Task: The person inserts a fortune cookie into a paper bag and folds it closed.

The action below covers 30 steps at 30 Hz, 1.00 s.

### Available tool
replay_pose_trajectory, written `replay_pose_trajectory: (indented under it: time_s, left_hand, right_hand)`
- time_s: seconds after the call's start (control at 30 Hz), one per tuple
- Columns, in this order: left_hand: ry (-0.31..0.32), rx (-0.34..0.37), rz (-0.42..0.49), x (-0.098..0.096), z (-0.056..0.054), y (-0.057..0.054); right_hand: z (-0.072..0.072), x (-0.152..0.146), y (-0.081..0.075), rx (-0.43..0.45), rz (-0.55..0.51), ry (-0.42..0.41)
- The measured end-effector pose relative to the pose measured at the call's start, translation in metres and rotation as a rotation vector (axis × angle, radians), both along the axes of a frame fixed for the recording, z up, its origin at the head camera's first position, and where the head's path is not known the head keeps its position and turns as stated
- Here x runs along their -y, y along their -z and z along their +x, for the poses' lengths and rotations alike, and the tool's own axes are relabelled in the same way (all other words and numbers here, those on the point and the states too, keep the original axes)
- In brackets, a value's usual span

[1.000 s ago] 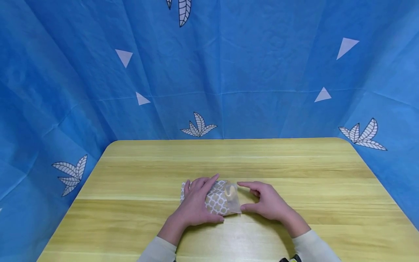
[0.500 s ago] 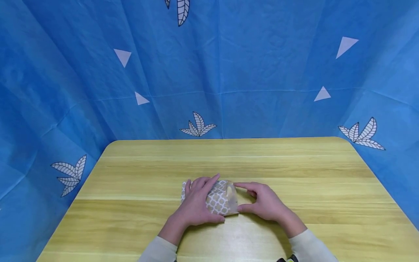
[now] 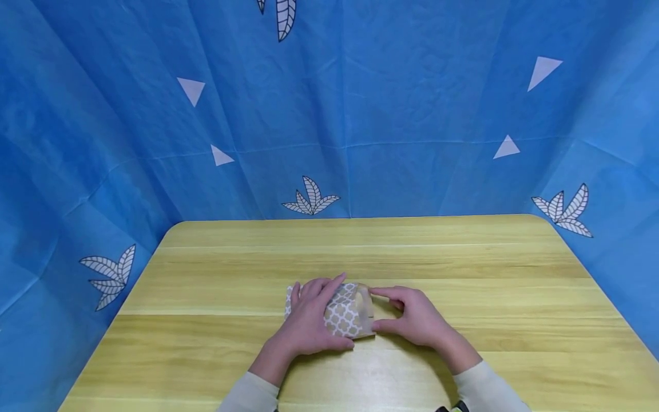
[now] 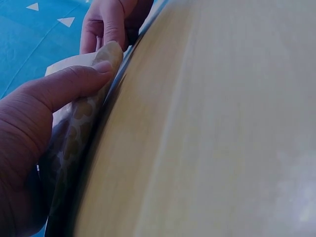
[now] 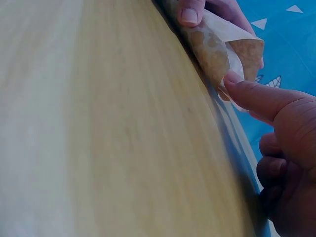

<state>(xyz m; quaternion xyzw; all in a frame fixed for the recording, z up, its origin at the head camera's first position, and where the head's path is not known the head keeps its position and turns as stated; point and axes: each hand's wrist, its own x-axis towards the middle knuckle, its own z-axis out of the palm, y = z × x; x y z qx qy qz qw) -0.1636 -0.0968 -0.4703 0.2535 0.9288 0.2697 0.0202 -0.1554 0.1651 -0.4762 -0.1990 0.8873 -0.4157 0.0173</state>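
Observation:
A package wrapped in tan-and-white lattice-patterned paper (image 3: 342, 320) lies on the wooden table. My left hand (image 3: 309, 326) spans it from above and grips it, thumb along the near side and fingers toward the far side. At the package's right end, the plain paper flap (image 3: 365, 306) is partly folded in. My right hand (image 3: 414, 317) pinches this end, index finger at the far corner and thumb at the near one. In the right wrist view, the thumb presses on the folded wrapping paper (image 5: 212, 54). What lies inside the paper is hidden.
The light wooden table (image 3: 463, 257) has rounded far corners. Behind it and along both sides hangs a blue cloth (image 3: 412, 114) printed with white leaves and triangles. A dark wristband (image 3: 460, 407) shows at the right sleeve.
My right hand has moved slightly left against the package's end, and the paper flap there has been pushed inward. The left hand has stayed in place on the package.

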Motion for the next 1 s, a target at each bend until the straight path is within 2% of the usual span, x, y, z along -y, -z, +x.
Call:
replay_pose_trajectory:
  time_s: [0.5, 0.8, 1.0]
  left_hand:
    - [-0.006, 0.003, -0.001, 0.001, 0.0007, 0.0017]
    - [0.0, -0.011, 0.005, 0.0015, 0.0003, 0.0004]
    - [-0.003, 0.0, 0.0, 0.0021, 0.0008, -0.0003]
  right_hand:
    - [0.0021, 0.0029, 0.0002, -0.009, 0.047, -0.042]
    - [0.0006, 0.006, 0.0013, -0.008, 0.055, -0.02]
    - [0.001, 0.0069, -0.0028, -0.016, 0.06, -0.057]
